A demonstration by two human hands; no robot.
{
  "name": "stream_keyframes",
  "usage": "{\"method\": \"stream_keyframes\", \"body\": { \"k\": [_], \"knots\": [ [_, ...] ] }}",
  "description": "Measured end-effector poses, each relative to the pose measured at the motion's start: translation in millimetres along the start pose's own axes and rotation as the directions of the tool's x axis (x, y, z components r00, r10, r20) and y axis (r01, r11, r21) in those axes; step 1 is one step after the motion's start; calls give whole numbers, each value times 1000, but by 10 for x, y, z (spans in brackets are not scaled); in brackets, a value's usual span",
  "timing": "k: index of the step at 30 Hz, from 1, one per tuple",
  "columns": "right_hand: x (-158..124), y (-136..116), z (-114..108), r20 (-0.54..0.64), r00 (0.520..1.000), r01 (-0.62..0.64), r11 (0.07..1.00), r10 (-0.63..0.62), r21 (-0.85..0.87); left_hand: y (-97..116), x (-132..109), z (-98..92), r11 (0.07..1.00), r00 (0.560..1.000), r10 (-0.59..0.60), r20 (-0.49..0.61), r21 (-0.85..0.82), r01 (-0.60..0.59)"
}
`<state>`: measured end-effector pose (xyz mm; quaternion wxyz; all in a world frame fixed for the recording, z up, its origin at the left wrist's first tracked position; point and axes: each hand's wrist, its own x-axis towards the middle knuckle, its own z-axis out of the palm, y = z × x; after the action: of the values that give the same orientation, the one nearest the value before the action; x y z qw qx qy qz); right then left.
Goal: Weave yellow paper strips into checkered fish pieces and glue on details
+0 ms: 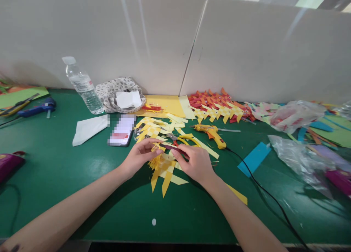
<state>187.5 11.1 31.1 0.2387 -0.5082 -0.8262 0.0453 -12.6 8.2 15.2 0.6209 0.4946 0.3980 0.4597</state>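
My left hand (144, 153) pinches the top of a yellow tassel (155, 162) by its cord loop, and the tassel's threads hang below the fingers. In my right hand (195, 162) is a slim dark maroon tool (168, 146), perhaps tweezers, with its narrow end pointing at the tassel. Under both hands lies a woven yellow paper piece (164, 171) with pointed strip ends, partly hidden by the hands and tassel. Just beyond the right hand, scissors (189, 138) with yellow handles rest among loose pale and yellow paper strips.
A yellow glue gun (213, 133) lies to the right, its black cord (263, 188) running to the front edge. Farther back are a phone (122, 130), a water bottle (83, 85), a spotted cloth bag (119, 89) and red-orange woven paper pieces (210, 100). Plastic bags (298, 158) lie at right.
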Motion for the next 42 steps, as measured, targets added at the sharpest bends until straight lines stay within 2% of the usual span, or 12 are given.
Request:
{"method": "stream_keyframes", "body": {
  "k": [3,9,14,21,31,42],
  "knots": [
    [-3,0,7,-8,1000,17,1000,-17,-7,4,-10,-27,998,998,-53,34,-29,54],
    [-18,-11,33,-13,999,33,999,-33,-13,-32,32,-55,960,992,-127,15,-249,127],
    [-30,-33,44,-12,999,40,999,-41,-13,-21,23,-5,989,992,-103,-71,-110,95],
    [-33,-8,48,-24,998,53,997,-54,-49,-9,21,-4,997,994,-81,-79,0,81],
    [-21,-6,36,-115,992,52,998,-56,-40,-22,23,18,996,996,-72,-46,-48,70],
    [-21,0,46,-126,990,60,997,-66,-48,-52,26,-11,990,992,-114,-54,-87,109]
  ]
}}
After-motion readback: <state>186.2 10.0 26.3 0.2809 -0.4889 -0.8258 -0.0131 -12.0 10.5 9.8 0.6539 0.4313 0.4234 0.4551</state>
